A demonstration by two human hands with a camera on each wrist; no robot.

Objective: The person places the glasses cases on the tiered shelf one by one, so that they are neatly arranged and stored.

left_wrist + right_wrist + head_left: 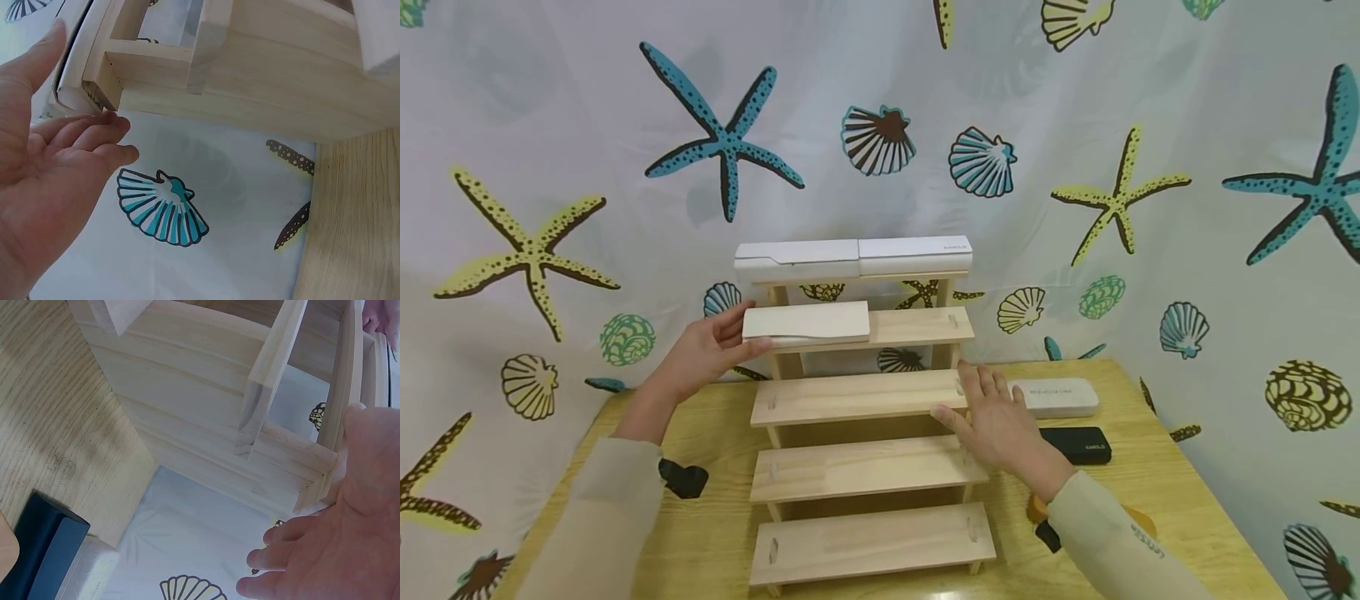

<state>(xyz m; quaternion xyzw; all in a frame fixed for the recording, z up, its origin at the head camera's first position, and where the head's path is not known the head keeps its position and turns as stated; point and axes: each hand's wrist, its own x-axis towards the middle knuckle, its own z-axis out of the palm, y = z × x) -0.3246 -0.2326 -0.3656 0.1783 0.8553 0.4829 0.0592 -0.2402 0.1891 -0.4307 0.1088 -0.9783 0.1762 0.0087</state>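
Note:
A stepped wooden rack [865, 467] with several shelves stands on the table. On its second shelf from the top lies a white glasses case [808, 321], at the left end. My left hand [703, 354] holds the case's left end, with the thumb at the front and the fingers behind. In the left wrist view, that thumb lies along the white case [78, 69]. My right hand [1000, 425] rests against the rack's right end near the middle shelf, fingers fairly straight. The right wrist view shows this hand [331, 550] beside the shelf's end.
Two white cases [797, 254] lie end to end on the top shelf. On the table [715, 542] to the right are a whitish case [1060, 397], a black case [1078, 446] and an orange item [1138, 521] partly under the right sleeve. A patterned curtain [880, 75] hangs behind.

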